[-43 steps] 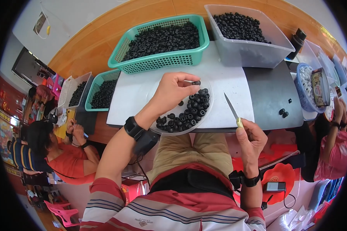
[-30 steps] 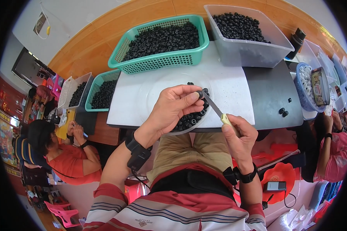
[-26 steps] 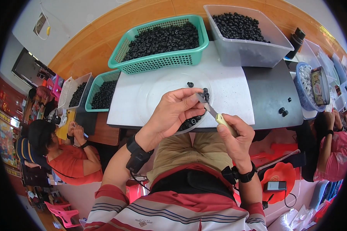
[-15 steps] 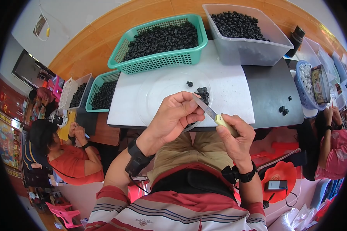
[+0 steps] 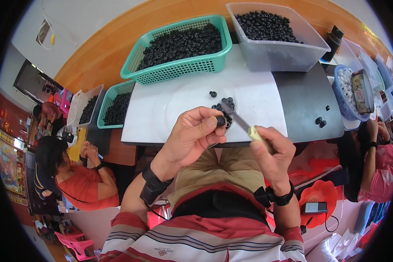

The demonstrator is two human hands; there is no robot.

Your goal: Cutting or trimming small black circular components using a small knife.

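Between the thumb and fingers of my left hand point(image 5: 192, 131) is a small round black rubber part point(image 5: 221, 121). My right hand point(image 5: 273, 150) grips a knife point(image 5: 254, 132) by its pale yellow-green handle. Its blade points up and left, slightly blurred and apart from the part I hold. Behind my fingers, a small pile of black rubber parts point(image 5: 228, 102) lies on a clear round plate point(image 5: 161, 100), partly hidden by the blade and my left hand. One loose black part point(image 5: 212, 94) sits beyond the pile.
A green basket point(image 5: 179, 72) and a translucent tub point(image 5: 284, 56) full of black parts stand at the back. Several loose parts point(image 5: 320, 122) lie on the dark tabletop to the right, near a blue basket point(image 5: 347, 102). Seated people point(image 5: 85, 179) work at either side.
The knife blade has moved away from my left fingers, toward the right. The black part in my left hand now shows, having been hidden before.
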